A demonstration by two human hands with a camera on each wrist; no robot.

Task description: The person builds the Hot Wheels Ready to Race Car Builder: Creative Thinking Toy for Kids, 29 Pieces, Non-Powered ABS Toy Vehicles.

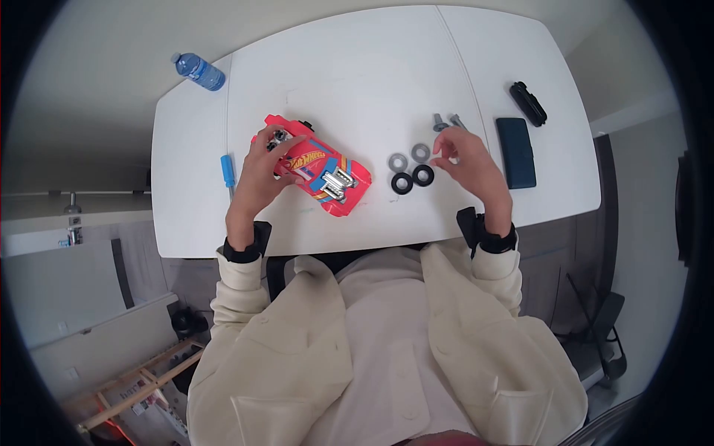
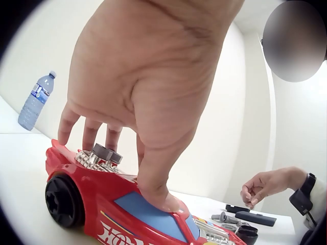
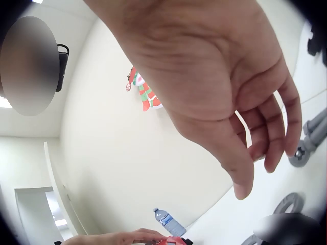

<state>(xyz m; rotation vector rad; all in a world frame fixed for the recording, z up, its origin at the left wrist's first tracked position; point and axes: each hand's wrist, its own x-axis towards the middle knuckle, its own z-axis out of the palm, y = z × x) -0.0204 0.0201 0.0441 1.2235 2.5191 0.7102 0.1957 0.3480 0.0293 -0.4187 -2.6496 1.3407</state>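
Note:
A red toy car [image 1: 331,160] with Hot Wheels lettering and silver engine parts lies slanted on the table. My left hand [image 1: 260,167] holds it from above; in the left wrist view the thumb [image 2: 161,191] presses by the blue windshield and the other fingers reach to the rear. A black wheel [image 2: 65,201] shows on the car's near side. My right hand [image 1: 467,161] hovers right of two grey rings [image 1: 398,162] and two black rings [image 1: 401,183], fingers loosely bent and nothing between them. Grey bolts [image 1: 439,123] lie just beyond its fingertips.
A screwdriver with a blue handle [image 1: 227,171] lies left of the car. The water bottle [image 1: 199,71] stands at the far left edge. On the right are a dark flat case [image 1: 515,152] and a black object [image 1: 528,104]. The white table [image 1: 357,67] has its near edge against my body.

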